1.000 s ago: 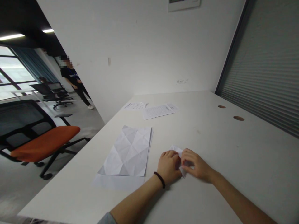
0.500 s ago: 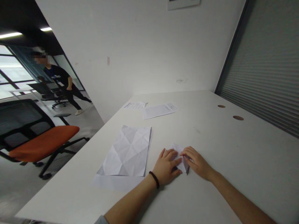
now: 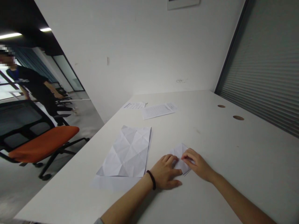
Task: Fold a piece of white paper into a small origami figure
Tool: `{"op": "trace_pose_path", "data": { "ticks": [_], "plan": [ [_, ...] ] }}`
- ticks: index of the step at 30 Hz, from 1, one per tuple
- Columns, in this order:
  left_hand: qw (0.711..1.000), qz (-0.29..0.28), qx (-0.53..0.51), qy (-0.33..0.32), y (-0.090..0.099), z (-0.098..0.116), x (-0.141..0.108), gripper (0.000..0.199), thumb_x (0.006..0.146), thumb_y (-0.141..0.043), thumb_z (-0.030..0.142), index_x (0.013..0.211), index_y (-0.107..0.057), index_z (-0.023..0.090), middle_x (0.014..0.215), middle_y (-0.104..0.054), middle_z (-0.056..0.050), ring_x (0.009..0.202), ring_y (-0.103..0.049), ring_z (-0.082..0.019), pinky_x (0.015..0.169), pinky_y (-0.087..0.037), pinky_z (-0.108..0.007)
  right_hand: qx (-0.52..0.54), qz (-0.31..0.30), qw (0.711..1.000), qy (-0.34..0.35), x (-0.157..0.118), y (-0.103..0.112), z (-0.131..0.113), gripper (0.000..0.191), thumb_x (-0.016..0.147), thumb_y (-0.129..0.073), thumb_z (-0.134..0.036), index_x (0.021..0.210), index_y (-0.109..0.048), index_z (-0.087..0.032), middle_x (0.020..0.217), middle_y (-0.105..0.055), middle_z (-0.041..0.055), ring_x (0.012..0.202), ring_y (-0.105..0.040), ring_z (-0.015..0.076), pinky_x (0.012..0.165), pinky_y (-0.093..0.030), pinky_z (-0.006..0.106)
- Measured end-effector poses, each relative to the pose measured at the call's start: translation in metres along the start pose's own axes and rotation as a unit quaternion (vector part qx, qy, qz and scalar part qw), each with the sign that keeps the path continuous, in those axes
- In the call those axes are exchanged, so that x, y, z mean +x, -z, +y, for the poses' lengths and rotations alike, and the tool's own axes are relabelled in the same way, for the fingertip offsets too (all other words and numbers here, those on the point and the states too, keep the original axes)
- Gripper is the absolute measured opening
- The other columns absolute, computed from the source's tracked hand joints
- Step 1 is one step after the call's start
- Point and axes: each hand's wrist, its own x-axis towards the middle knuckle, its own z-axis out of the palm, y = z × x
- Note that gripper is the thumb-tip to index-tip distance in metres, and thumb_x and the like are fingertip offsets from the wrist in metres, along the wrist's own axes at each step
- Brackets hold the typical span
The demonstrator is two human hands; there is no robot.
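Observation:
A small folded white paper lies on the white table between my hands. My left hand, with a dark band at the wrist, rests at the paper's left side with its fingers spread. From the right, my right hand pinches the paper's right part between thumb and fingers. Farther left lies a larger creased white sheet on top of other paper.
Printed sheets lie toward the back of the table, which meets a wall. Two round holes are at the right. An orange chair stands left, with a person behind it.
My left hand has shifted slightly left and down, showing more of the folded paper. My right fingers have closed more tightly on it. The person has moved left and nearer.

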Motion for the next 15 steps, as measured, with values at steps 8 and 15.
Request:
{"op": "trace_pose_path", "data": {
  "ticks": [8, 15],
  "plan": [
    [0.989, 0.066, -0.062, 0.117, 0.002, -0.006, 0.007, 0.019, 0.076, -0.053, 0.023, 0.095, -0.056, 0.019, 0.1, -0.054, -0.006, 0.093, -0.049, -0.019, 0.084, -0.04, -0.031, -0.156, 0.006, 0.988, 0.013, -0.002, -0.013, 0.008, 0.023, 0.081, -0.04, -0.011, 0.094, -0.057, -0.02, 0.103, -0.051, 0.0083, 0.103, -0.046, 0.0201, 0.09, -0.039, 0.039],
    [0.997, 0.008, -0.016, 0.081, -0.008, 0.001, 0.005, 0.06, 0.077, -0.049, 0.055, 0.127, -0.036, 0.024, 0.135, -0.034, -0.01, 0.123, -0.029, -0.028, 0.101, -0.023, -0.046, -0.165, 0.046, 0.985, -0.012, -0.004, -0.016, 0.022, 0.039, 0.078, -0.042, -0.015, 0.116, -0.049, -0.022, 0.123, -0.043, 0.01, 0.117, -0.038, 0.0228, 0.099, -0.032, 0.044]
  ]
}}
